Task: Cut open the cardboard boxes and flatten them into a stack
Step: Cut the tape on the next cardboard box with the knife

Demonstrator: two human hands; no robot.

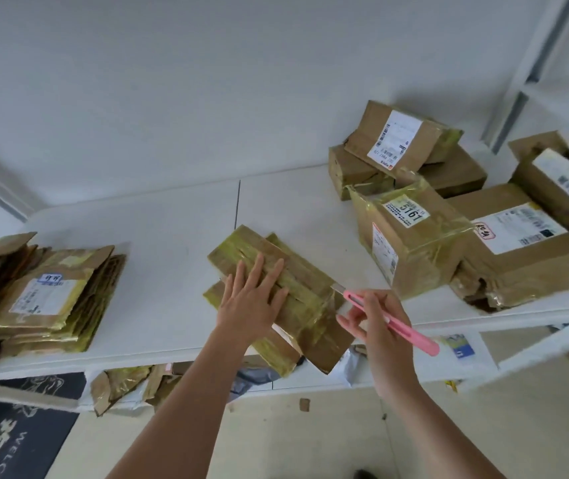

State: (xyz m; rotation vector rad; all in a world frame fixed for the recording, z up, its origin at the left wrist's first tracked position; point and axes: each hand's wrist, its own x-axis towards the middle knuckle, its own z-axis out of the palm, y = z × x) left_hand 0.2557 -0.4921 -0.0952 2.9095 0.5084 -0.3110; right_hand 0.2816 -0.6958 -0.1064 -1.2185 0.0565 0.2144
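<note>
Taped box (297,288), at table (158,236) front edge, long axis running far-left to near-right. Left hand (250,302) flat on top, fingers straight. Right hand (376,323) grips pink knife (392,321), blade touching box's right end.

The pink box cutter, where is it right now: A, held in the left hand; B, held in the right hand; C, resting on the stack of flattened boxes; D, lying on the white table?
B: the right hand grips the pink box cutter, blade tip at the flattened box that the left hand presses down.
</note>
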